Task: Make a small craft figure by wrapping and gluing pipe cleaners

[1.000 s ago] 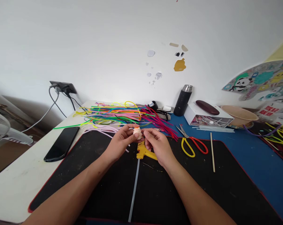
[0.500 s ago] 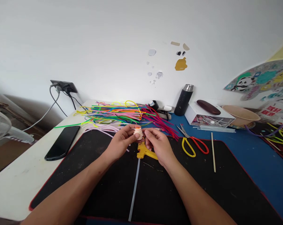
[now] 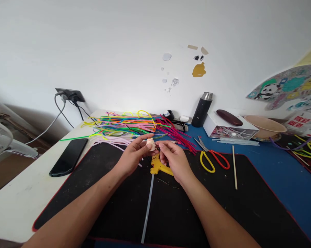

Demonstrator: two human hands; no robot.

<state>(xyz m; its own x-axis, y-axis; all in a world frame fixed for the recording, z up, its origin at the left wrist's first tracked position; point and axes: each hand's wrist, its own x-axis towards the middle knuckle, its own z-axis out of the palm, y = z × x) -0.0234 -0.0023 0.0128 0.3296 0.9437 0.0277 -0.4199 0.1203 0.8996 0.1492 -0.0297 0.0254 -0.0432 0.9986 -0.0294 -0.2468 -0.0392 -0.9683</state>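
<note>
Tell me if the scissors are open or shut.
Slightly open: the scissors lie with their blades spread in a narrow V, the tips visibly apart.

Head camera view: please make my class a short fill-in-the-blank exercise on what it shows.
1. The scissors have one red handle and one ____ handle.
2. The dark oblong case rests on a ____ box.
3. The small pale piece is gripped by the person's ____ hand.
4. The glue gun lies on a red-edged ____ mat.

Missing words: yellow; white; left; black.
</note>
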